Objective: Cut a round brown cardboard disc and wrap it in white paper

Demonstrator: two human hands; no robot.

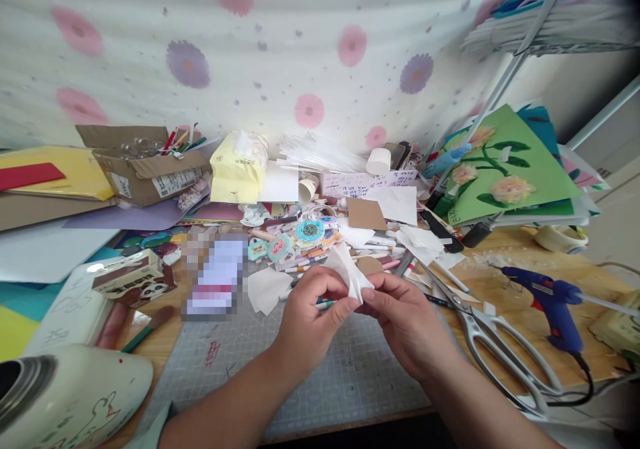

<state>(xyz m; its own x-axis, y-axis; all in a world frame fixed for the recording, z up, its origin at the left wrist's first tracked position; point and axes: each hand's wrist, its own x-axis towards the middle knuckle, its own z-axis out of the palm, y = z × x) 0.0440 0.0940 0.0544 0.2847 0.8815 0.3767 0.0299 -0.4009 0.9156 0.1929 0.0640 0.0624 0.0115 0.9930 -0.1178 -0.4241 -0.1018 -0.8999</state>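
Observation:
A small piece of thin white paper (346, 269), folded into pleats that fan out at the top, is held up over the cutting mat (240, 369). My left hand (307, 319) pinches its lower left side between thumb and fingers. From the other side, my right hand (407, 322) grips the lower right edge, and the two thumbs nearly meet. A teal pen tip (325, 305) shows by the left fingers; whether it is touched I cannot tell. More white paper pieces (269, 289) lie just left of my left hand.
Large scissors (493, 345) and a blue glue gun (547, 302) lie at right. A pixelated phone-like screen (215, 275) and a cream bottle (90, 395) are at left. Markers and scraps pile up behind my hands, near a cardboard box (145, 169) and green flower card (510, 162).

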